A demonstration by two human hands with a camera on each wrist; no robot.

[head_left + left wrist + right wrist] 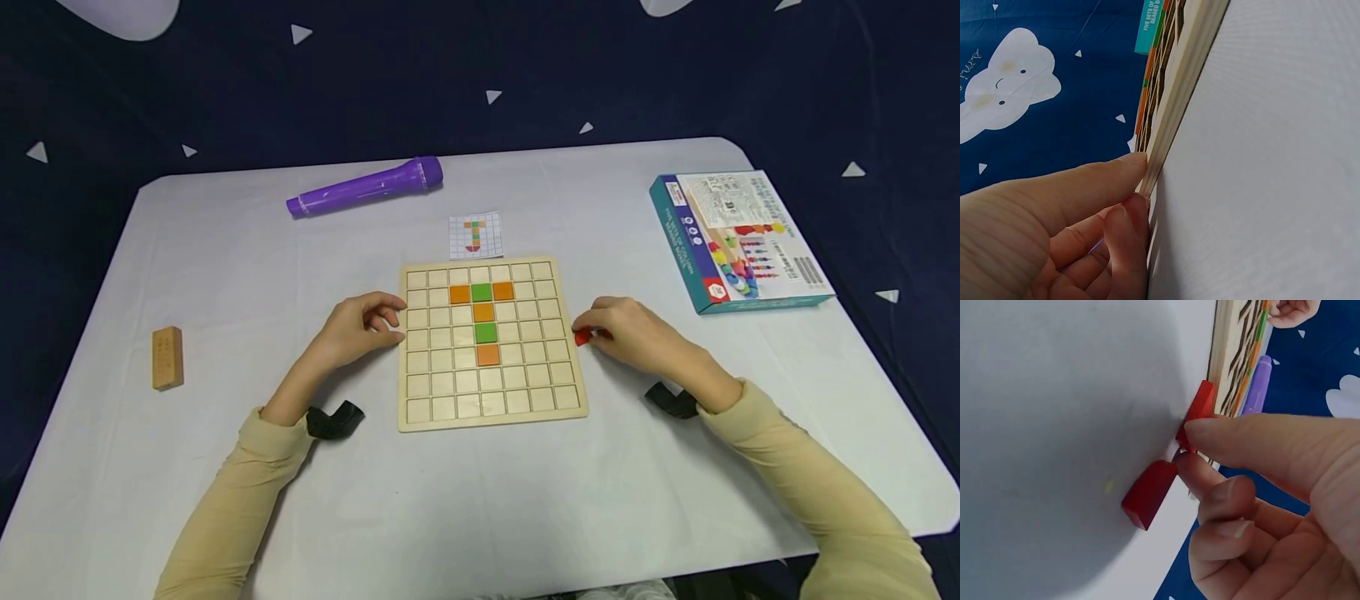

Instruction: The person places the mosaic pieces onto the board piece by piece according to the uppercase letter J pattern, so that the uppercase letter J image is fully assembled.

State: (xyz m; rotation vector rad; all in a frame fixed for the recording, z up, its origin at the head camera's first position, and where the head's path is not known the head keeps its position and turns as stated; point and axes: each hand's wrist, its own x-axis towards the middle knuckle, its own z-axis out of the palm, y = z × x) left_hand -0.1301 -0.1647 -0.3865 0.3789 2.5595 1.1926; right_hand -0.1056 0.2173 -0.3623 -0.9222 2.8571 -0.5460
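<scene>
A square wooden grid board (490, 404) lies mid-table, with orange tiles (483, 312) and green tiles (486, 332) set in its cells in a T-like shape. My left hand (362, 327) touches the board's left edge with thumb and forefinger spread along it; the other fingers are loosely bent. Beside the right edge, my right hand (626, 332) pinches a red block (1202, 403) between thumb and forefinger. A second red block (1149, 494), with one rounded side, is by the forefinger tip in the right wrist view; whether they touch is unclear.
Above the board lies a small pattern card (476, 236) with a coloured J-like figure. A purple tube (365, 189) lies at the back left, a small wooden block (167, 358) at the far left. A toy box (742, 242) occupies the back right.
</scene>
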